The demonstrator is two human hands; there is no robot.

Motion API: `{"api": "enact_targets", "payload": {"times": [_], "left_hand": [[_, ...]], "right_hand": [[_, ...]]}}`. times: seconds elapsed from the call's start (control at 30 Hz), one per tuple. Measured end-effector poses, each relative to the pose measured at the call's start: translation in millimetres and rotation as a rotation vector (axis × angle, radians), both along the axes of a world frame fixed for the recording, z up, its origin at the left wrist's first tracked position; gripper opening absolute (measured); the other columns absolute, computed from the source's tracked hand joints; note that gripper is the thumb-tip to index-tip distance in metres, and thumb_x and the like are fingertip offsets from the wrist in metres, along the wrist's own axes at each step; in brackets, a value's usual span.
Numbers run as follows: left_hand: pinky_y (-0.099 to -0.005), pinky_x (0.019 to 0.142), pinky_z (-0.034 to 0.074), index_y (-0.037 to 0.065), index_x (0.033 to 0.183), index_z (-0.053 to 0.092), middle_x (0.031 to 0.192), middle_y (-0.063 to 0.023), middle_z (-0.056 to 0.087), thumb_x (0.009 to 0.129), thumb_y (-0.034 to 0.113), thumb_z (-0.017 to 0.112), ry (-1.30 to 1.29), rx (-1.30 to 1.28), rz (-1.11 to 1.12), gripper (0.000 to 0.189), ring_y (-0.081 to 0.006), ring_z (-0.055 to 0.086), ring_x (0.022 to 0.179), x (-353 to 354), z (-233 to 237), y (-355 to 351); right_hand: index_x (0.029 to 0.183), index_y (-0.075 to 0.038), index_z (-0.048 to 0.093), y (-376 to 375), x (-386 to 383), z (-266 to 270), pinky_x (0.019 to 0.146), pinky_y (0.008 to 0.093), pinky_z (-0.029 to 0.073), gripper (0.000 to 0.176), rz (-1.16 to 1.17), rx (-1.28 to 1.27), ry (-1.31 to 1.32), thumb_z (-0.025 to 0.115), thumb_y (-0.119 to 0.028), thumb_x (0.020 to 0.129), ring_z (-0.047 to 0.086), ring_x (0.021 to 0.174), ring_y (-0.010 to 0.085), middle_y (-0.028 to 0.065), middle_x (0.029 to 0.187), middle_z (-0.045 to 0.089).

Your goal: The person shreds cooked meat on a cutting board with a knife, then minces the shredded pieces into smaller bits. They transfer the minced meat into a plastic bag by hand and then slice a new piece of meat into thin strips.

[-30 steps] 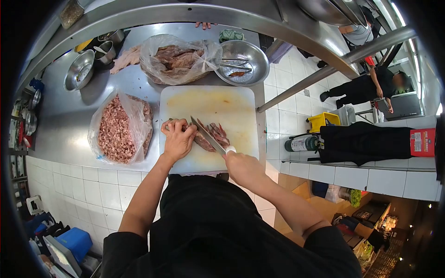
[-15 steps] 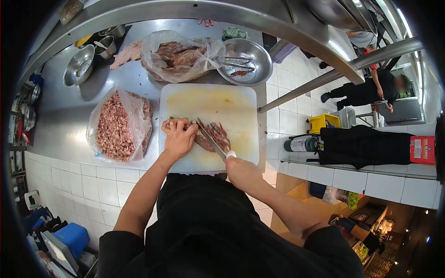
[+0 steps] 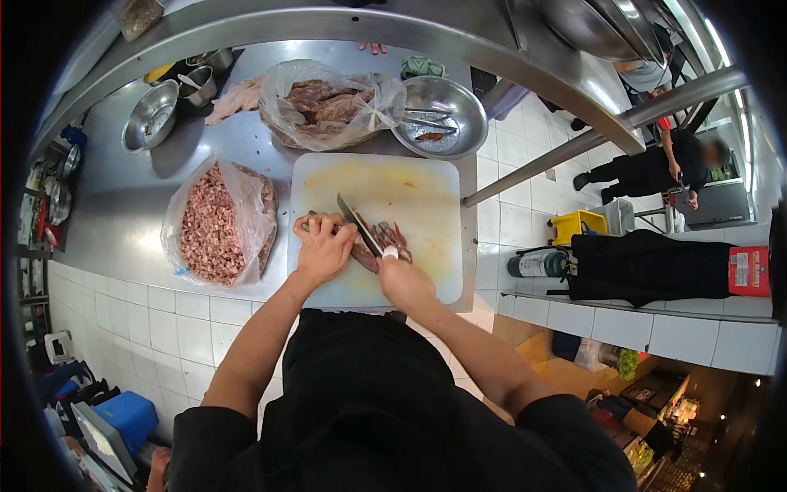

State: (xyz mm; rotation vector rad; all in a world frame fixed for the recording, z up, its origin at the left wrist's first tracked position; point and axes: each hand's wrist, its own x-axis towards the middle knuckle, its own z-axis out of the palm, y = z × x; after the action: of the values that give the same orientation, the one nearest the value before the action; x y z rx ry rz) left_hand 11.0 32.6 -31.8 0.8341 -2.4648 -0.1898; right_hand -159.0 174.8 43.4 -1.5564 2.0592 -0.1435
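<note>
A white cutting board [image 3: 438,184] lies before me on the steel table. My left hand [image 3: 325,252] presses down on a piece of dark red meat [image 3: 364,256], its fingers curled over it and hiding part of it. My right hand [image 3: 407,285] is wrapped round the white handle of a kitchen knife [image 3: 357,220]. The blade lies against the meat, just right of my left fingers, with its tip pointing away from me and past the meat. Cut meat strips [image 3: 395,236] lie right of the blade.
A bag of diced meat [image 3: 215,225] sits left of the board. Behind it are a bag of larger meat pieces [image 3: 324,107] and a steel bowl [image 3: 467,123] holding tongs. Another bowl [image 3: 151,119] stands back left. A steel post [image 3: 557,166] slants at right; a person [image 3: 648,168] stands beyond.
The knife has slid forward and left, its tip now reaching farther beyond the meat; my right hand moved with it. My left hand still holds the meat. The whole view has shifted slightly.
</note>
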Motion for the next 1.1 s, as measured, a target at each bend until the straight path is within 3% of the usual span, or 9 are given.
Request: {"api": "enact_targets", "payload": {"times": [0.13, 0.3, 0.53, 0.6, 0.7, 0.77, 0.83, 1.07, 1.1], "left_hand": [[-0.0649, 0.109, 0.027, 0.025, 0.12, 0.067, 0.123, -0.0029, 0.055, 0.099, 0.027, 0.072, 0.009, 0.022, 0.023, 0.022, -0.0311, 0.05, 0.124, 1.4, -4.6, 2.2], [-0.0653, 0.109, 0.026, 0.025, 0.12, 0.067, 0.123, -0.0028, 0.055, 0.098, 0.026, 0.073, 0.032, 0.002, -0.008, 0.023, -0.0312, 0.05, 0.124, 1.2, -4.9, 0.7], [-0.0664, 0.108, 0.029, 0.026, 0.119, 0.067, 0.123, -0.0025, 0.056, 0.097, 0.028, 0.073, -0.005, -0.032, 0.008, 0.023, -0.0311, 0.05, 0.125, 1.6, -5.9, 0.8], [-0.0665, 0.108, 0.029, 0.026, 0.119, 0.067, 0.123, -0.0022, 0.056, 0.096, 0.027, 0.073, -0.038, -0.041, -0.069, 0.024, -0.031, 0.05, 0.125, 4.8, -10.8, 10.4], [-0.0664, 0.106, 0.031, 0.027, 0.117, 0.067, 0.123, -0.0017, 0.057, 0.093, 0.027, 0.074, -0.048, -0.04, -0.112, 0.025, -0.0308, 0.051, 0.123, -3.0, -10.0, 12.1], [-0.0663, 0.105, 0.032, 0.027, 0.117, 0.068, 0.123, -0.0015, 0.057, 0.092, 0.027, 0.074, -0.04, -0.017, -0.099, 0.025, -0.0307, 0.051, 0.122, -2.2, -7.8, 20.2], [-0.0656, 0.105, 0.031, 0.026, 0.116, 0.068, 0.122, -0.002, 0.057, 0.092, 0.026, 0.074, -0.037, -0.045, -0.094, 0.025, -0.0306, 0.051, 0.122, -2.8, -6.4, 16.6], [-0.0645, 0.107, 0.029, 0.027, 0.117, 0.069, 0.121, -0.0024, 0.057, 0.093, 0.025, 0.074, -0.031, -0.033, -0.011, 0.025, -0.0303, 0.051, 0.122, 3.2, -4.9, 3.2], [-0.0645, 0.107, 0.029, 0.027, 0.117, 0.069, 0.121, -0.0024, 0.057, 0.093, 0.025, 0.074, -0.025, -0.05, -0.007, 0.025, -0.0303, 0.051, 0.122, 0.8, -4.4, 4.7]], "right_hand": [[0.102, 0.004, 0.061, 1.8, -8.1, 46.2, 0.071, 0.0585, 0.058, 0.036, -0.06, -0.038, 0.008, 0.046, -0.026, 0.116, 0.076, 0.084, 0.0471, 0.0263, 0.086, 0.075], [0.1, 0.005, 0.061, 38.1, -13.8, 108.2, 0.073, 0.0602, 0.057, 0.034, 0.058, 0.059, -0.033, 0.049, -0.024, 0.115, 0.075, 0.084, 0.0483, 0.0275, 0.09, 0.075], [0.107, 0.006, 0.062, -11.6, -1.2, 46.2, 0.076, 0.0581, 0.059, 0.029, 0.042, 0.075, 0.003, 0.051, -0.019, 0.112, 0.076, 0.088, 0.0467, 0.0307, 0.094, 0.075], [0.113, 0.004, 0.061, 4.4, -7.7, 53.0, 0.083, 0.0577, 0.06, 0.018, 0.076, 0.13, -0.008, 0.052, -0.008, 0.102, 0.077, 0.097, 0.0462, 0.0275, 0.101, 0.077], [0.112, 0.004, 0.061, 33.5, -8.7, 86.1, 0.083, 0.058, 0.06, 0.018, 0.033, 0.199, -0.012, 0.051, -0.008, 0.103, 0.078, 0.095, 0.0469, 0.0278, 0.099, 0.077], [0.111, 0.004, 0.061, 38.4, 0.2, 64.0, 0.081, 0.0575, 0.061, 0.018, 0.01, 0.22, -0.023, 0.051, -0.009, 0.104, 0.078, 0.093, 0.0465, 0.0279, 0.098, 0.078], [0.104, 0.005, 0.063, 37.5, 8.2, 33.2, 0.075, 0.0584, 0.06, 0.035, -0.03, 0.036, 0.012, 0.05, -0.026, 0.114, 0.076, 0.084, 0.0477, 0.0278, 0.088, 0.076], [0.106, 0.004, 0.064, 17.3, 5.1, 21.7, 0.077, 0.0584, 0.06, 0.036, -0.006, -0.011, -0.025, 0.046, -0.026, 0.115, 0.076, 0.087, 0.0479, 0.0286, 0.093, 0.076], [0.11, 0.004, 0.064, 17.8, 5.5, 34.1, 0.08, 0.0575, 0.061, 0.026, -0.019, 0.054, -0.015, 0.048, -0.017, 0.109, 0.078, 0.092, 0.0464, 0.029, 0.098, 0.077]]}}
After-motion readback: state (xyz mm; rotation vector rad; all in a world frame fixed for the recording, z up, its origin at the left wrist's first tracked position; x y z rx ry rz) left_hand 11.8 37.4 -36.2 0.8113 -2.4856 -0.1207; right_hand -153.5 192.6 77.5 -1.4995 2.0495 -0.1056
